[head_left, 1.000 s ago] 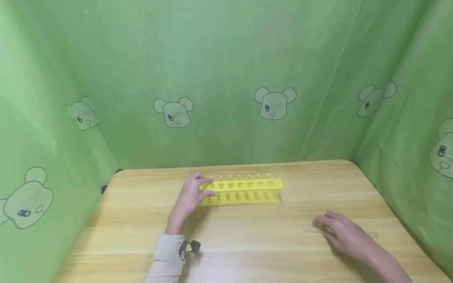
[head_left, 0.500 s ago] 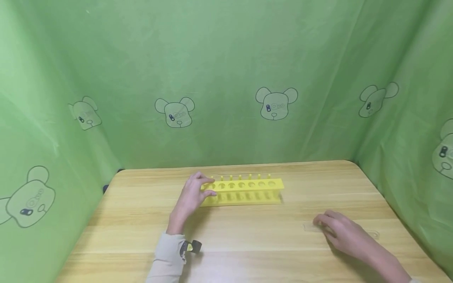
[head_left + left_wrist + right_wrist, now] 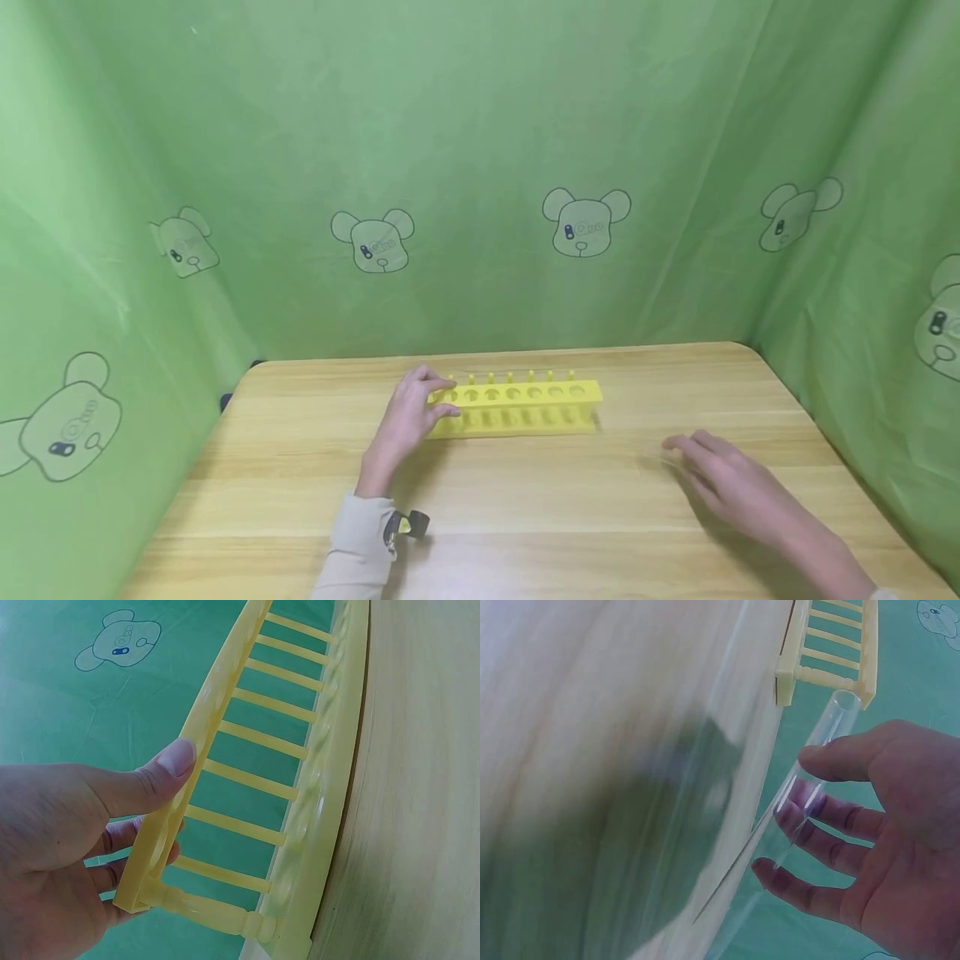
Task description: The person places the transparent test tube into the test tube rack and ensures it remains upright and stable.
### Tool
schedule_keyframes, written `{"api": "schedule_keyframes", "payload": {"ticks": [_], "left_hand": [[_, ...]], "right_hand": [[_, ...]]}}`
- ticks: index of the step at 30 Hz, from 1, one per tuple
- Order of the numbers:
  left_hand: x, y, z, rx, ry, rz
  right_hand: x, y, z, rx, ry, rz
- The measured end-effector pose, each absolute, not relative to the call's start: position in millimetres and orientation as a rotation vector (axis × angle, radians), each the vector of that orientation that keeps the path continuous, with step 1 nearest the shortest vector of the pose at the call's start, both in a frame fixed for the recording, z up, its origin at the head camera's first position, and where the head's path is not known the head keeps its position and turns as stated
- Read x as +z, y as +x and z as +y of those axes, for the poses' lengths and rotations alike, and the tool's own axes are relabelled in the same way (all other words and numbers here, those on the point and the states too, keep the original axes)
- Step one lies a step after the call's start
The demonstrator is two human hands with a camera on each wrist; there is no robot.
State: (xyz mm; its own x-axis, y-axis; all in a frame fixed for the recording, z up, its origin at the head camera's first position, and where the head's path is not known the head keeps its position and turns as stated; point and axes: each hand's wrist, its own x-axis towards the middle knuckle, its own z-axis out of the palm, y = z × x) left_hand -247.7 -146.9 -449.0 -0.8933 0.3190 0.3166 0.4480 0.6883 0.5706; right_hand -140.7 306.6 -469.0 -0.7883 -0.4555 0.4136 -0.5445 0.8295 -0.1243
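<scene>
My left hand (image 3: 403, 421) grips the left end of a yellow test tube rack (image 3: 517, 396) standing on the table. In the left wrist view, the thumb presses one face of the rack's top plate (image 3: 206, 712), with fingers behind it. At the right, a clear test tube (image 3: 835, 720) is pinched between the thumb and fingers of my right hand (image 3: 738, 487). Its open end points toward the rack in the right wrist view, and the tube is tilted. Against the wood in the head view the tube is barely visible.
The wooden table (image 3: 525, 525) has rounded far corners. Green curtains (image 3: 480, 300) with bear prints enclose its back and sides. A row of yellow pegs (image 3: 531, 376) rises along the rack's far side.
My right hand has shifted slightly away from me and pinches the test tube, which lay flat on the table and is now tilted. The left hand and rack have stayed put.
</scene>
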Motion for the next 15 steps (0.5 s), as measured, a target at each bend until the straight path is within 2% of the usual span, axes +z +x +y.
{"api": "schedule_keyframes", "payload": {"ticks": [15], "left_hand": [[-450.7,-247.9,-146.0,-1.005,-0.622,-2.689]], "right_hand": [[-450.3,-143.7,306.8,0.397,0.684,-2.641]]}}
